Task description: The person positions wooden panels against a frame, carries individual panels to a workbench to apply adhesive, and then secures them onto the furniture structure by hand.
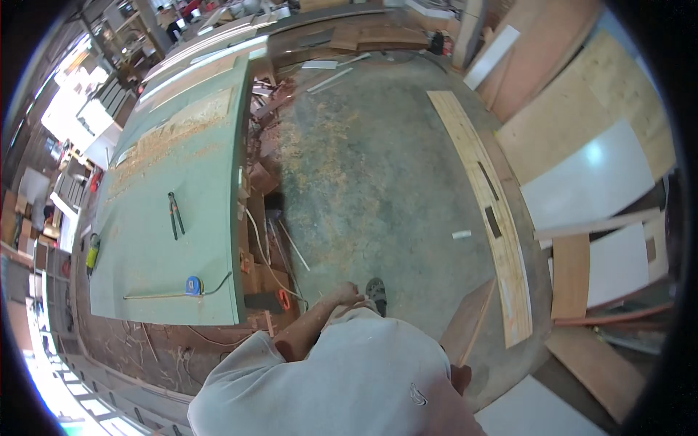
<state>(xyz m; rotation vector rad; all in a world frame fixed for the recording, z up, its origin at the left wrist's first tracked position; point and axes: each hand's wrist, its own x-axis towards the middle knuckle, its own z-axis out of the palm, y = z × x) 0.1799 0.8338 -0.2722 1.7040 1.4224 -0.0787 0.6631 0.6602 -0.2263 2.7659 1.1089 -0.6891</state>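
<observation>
Two hand tools, red-and-black metal pincers (176,218) at our nine o'clock and a blue tape measure (193,285) at eight, lie on the pale green tabletop (145,251). We see the left hand (347,293) at six o'clock, fingers curled; we cannot tell whether it holds anything. The right hand (460,378), a shadowed sliver at five o'clock, adjoins a flat brown wooden board (465,316) at four; its grip is unclear.
</observation>
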